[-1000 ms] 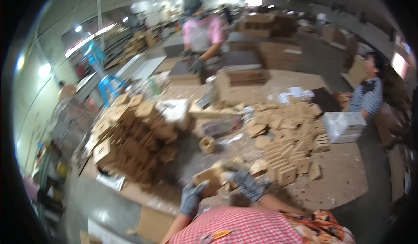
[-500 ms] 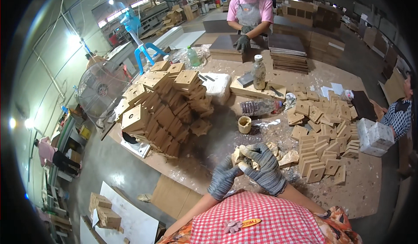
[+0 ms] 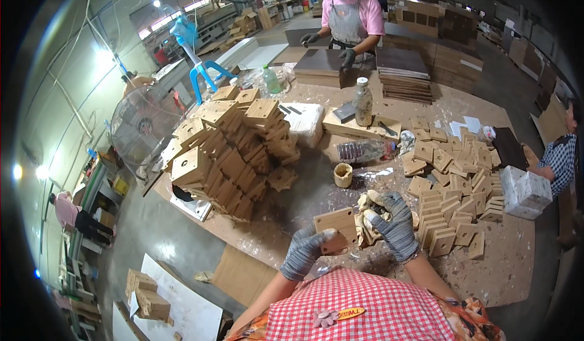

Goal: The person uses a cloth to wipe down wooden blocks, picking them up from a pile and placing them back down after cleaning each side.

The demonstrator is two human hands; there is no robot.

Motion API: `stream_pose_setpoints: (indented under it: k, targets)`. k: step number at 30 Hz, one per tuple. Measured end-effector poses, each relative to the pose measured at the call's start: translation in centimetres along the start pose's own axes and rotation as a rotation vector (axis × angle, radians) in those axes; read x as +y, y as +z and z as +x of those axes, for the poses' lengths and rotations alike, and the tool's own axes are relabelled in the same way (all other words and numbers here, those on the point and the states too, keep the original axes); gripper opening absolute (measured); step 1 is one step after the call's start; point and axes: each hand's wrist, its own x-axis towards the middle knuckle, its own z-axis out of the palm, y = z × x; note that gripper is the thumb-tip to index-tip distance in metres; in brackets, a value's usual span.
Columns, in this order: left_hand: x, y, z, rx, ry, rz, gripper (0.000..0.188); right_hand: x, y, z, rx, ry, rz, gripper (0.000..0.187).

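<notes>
In front of the checked apron, my left hand (image 3: 304,253), in a grey knit glove, grips a square wooden plate (image 3: 338,227) with small holes, tilted up off the table. My right hand (image 3: 396,222), gloved alike, holds a crumpled cream rag (image 3: 366,224) just right of the plate. The rag's folds partly hide the fingertips. Beyond the hands stands a small round pot (image 3: 342,175) with yellowish stuff inside. A large heap of stacked wooden plates (image 3: 234,158) rises to the left; more plates (image 3: 453,216) lie in rows and loose to the right.
A clear plastic bottle (image 3: 359,151) lies on its side; a cloudy bottle (image 3: 362,104) stands on a wooden board. Across the table (image 3: 493,280), a co-worker (image 3: 353,22) in gloves stands behind dark panels (image 3: 403,67). Another person at far right is near a white wrapped block (image 3: 524,190).
My hands have moved apart. The wooden plate now shows clearly in my left hand, and the rag is in my right. The co-worker opposite has parted their hands.
</notes>
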Motion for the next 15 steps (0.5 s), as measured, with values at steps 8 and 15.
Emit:
stream_pose_setpoints:
  k: [8,15]
  targets:
    - [0.0,-0.1,0.5,0.02,-0.013,0.005,0.045,-0.5,1.2,-0.3,-0.047,-0.111,-0.018,0.033]
    - [-0.7,-1.6,1.8,0.077,-0.001,-0.19,0.05,-0.2,1.2,-2.5,-0.144,-0.164,-0.21,0.036]
